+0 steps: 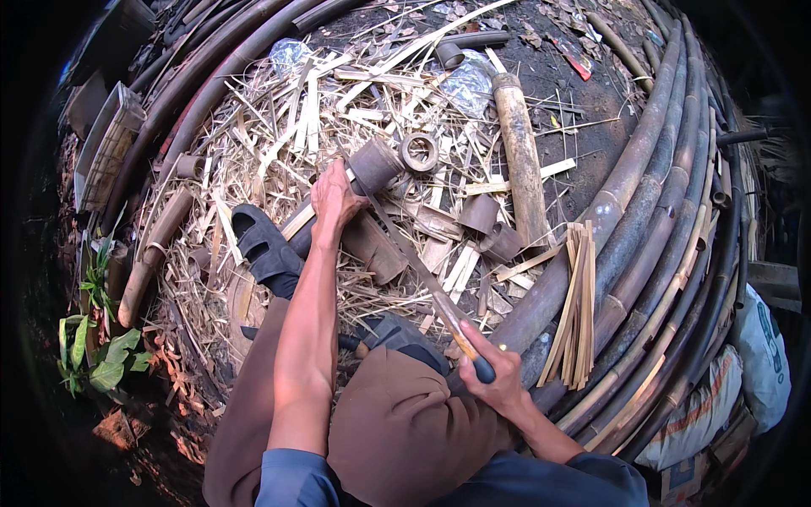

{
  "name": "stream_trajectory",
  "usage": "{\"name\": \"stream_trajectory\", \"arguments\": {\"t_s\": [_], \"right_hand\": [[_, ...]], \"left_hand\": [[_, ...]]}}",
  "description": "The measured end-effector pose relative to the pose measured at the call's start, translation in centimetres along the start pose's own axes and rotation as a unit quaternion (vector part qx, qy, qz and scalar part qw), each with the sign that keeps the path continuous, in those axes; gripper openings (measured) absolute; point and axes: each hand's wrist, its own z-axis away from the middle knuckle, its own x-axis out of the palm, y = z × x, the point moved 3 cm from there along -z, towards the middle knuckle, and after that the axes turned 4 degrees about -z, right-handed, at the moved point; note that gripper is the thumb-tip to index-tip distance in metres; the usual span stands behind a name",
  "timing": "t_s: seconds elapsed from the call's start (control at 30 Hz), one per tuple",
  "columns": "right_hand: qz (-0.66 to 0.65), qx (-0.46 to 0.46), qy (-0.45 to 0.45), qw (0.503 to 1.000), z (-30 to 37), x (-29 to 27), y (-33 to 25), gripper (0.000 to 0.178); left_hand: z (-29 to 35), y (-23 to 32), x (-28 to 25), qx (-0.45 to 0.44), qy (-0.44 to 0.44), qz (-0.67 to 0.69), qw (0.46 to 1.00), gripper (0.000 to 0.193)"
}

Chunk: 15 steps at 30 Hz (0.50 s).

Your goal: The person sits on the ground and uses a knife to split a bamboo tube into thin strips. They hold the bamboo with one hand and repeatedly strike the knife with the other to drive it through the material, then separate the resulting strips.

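Observation:
My left hand [335, 198] is closed over a dark bamboo pole [377, 164] that lies slanted in front of my feet. In my right hand [494, 372] is the wooden handle of a handsaw [414, 260]. Its long narrow blade slants up and left to the pole, right beside my left fingers. Below that hand a brown half-round bamboo piece [374, 247] rests on the litter. A short bamboo ring [419, 152] lies just past the pole's end. Two cut bamboo tubes [479, 214] sit right of the blade.
Bamboo shavings and strips [312, 110] cover the ground. A pale bamboo length [520, 160] lies at the right. Long bamboo poles [625, 203] curve along the right side, with a bundle of thin slats [571, 308] on them. White sacks [760, 363] stand far right, a green plant [110, 359] left.

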Motion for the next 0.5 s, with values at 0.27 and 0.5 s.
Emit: {"name": "stream_trajectory", "arguments": {"t_s": [0.27, 0.5], "right_hand": [[0.044, 0.030, 0.016, 0.998, -16.8, 8.9, 1.0, 0.049], [0.006, 0.010, -0.006, 1.000, 0.5, 0.7, 0.5, 0.051]], "left_hand": [[-2.4, 0.1, 3.6, 0.021, 0.045, 0.055, 0.997, 0.054], [-0.9, -0.6, 0.9, -0.002, 0.021, 0.014, 1.000, 0.069]]}}
